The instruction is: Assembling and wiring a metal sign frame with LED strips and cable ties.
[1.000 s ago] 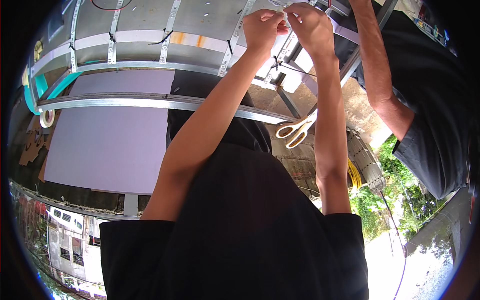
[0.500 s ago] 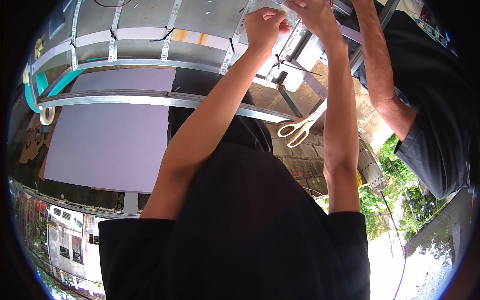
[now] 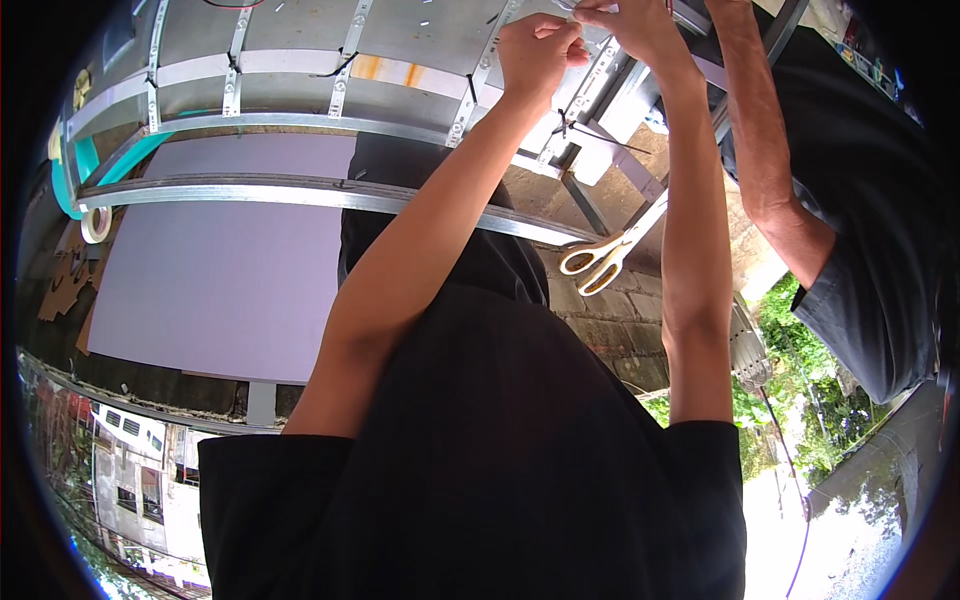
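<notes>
Both of my hands meet at the top edge, over a metal frame with LED strips. My left hand [image 3: 537,58] is closed, thumb pressed to the curled fingers. My right hand [image 3: 640,30] pinches right beside it, its fingers partly cut off by the picture's edge. A small pale bit shows between the fingertips, too small to name. Below the hands runs an LED strip [image 3: 600,72] with a black cable tie [image 3: 563,127] around it. Scissors [image 3: 598,262] with cream handles hang by the frame, left of my right forearm.
A co-worker's arm [image 3: 757,130] reaches in at the right. Metal rails [image 3: 270,190] cross in front of me. Below them lies a large pale panel [image 3: 220,280]. At the left are a tape roll [image 3: 96,224] and a teal band [image 3: 70,178]. More LED strips [image 3: 350,60] line the frame.
My fingertips have drawn closer together, and less of the pale bit shows between them. My right forearm has shifted slightly to the right. The view has moved a little.
</notes>
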### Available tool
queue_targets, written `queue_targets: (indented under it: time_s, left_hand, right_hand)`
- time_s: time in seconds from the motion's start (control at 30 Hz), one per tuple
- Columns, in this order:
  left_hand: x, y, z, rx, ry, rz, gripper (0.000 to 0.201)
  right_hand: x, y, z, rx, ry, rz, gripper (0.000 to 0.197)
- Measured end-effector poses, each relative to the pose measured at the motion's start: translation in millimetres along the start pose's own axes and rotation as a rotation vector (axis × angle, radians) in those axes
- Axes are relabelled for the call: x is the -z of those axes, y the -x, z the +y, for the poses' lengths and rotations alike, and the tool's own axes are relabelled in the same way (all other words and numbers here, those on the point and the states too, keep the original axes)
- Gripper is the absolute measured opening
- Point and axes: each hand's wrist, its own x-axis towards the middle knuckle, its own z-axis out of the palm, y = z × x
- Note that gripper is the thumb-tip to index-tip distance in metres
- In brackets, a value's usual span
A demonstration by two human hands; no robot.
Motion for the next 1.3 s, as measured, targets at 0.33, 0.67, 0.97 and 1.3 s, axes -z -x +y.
queue_targets:
  time_s: [0.33,0.67,0.97,1.3]
  left_hand:
    - [-1.9,1.0,0.7,-0.004,0.018,0.003,0.012]
    - [1.8,1.2,2.8,-0.007,0.007,0.016,0.011]
    - [3.1,-1.3,-5.0,0.007,0.023,0.02,0.011]
    - [-0.4,-7.2,-15.3,0.107,0.022,0.082,0.013]
  right_hand:
    - [7.5,8.8,-31.0,0.243,0.124,0.159,0.012]
    - [-4.0,12.0,-37.5,0.161,0.352,0.133,0.006]
    - [-7.1,11.8,-23.1,0.317,0.066,0.266,0.01]
    - [0.0,4.7,-28.8,0.253,0.212,0.111,0.008]
